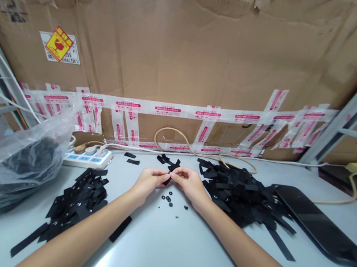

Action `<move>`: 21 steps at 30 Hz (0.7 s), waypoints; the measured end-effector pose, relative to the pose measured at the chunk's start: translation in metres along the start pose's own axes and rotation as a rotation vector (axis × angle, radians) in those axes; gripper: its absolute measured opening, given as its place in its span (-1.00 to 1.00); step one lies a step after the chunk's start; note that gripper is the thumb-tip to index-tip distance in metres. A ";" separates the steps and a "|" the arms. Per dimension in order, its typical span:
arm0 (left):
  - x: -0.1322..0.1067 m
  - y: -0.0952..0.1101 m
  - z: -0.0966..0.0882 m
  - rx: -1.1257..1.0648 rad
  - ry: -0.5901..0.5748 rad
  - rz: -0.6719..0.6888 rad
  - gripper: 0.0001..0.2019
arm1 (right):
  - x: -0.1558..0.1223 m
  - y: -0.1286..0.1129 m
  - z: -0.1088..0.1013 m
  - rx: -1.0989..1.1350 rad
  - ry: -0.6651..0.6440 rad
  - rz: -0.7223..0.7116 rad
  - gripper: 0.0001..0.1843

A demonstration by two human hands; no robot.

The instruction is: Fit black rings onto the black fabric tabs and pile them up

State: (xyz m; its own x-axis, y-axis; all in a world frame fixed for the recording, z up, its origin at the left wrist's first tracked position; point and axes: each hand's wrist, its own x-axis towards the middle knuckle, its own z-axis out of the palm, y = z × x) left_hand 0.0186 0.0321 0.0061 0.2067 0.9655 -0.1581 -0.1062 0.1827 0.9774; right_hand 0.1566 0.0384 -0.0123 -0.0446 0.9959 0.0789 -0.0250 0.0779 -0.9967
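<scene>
My left hand [149,183] and my right hand [189,184] meet over the middle of the table. Both are closed, fingertips pinching one short black fabric strip [166,181] between them. Whether a small part sits at the pinch is hidden by the fingers. Just below lie several small black rings [168,198] and tiny dark bits. A pile of black strips with shiny round fittings [81,201] spreads beside my left forearm. Past my right hand is a larger heap of black strips [240,190]. A few loose strips [133,161] lie beyond my hands.
A clear plastic bag with black contents [19,171] stands at the left, by a white power strip [88,159]. At the right lies a glossy black tray-like object [323,224]. A big taped cardboard box [189,63] walls off the back, with a beige cable [174,129] before it.
</scene>
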 end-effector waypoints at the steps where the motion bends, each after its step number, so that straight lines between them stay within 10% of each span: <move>1: 0.000 -0.001 0.000 0.003 -0.001 0.002 -0.82 | 0.000 0.000 0.000 -0.004 0.004 -0.019 -0.82; 21: 0.008 -0.012 0.000 0.164 0.042 0.079 -0.88 | -0.005 -0.012 -0.004 -0.048 -0.053 0.110 -0.87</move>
State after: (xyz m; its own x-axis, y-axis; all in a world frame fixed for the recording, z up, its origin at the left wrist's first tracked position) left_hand 0.0216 0.0381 -0.0071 0.1627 0.9833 -0.0819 0.0404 0.0762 0.9963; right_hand 0.1607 0.0329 -0.0013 -0.0975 0.9948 -0.0310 0.0312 -0.0281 -0.9991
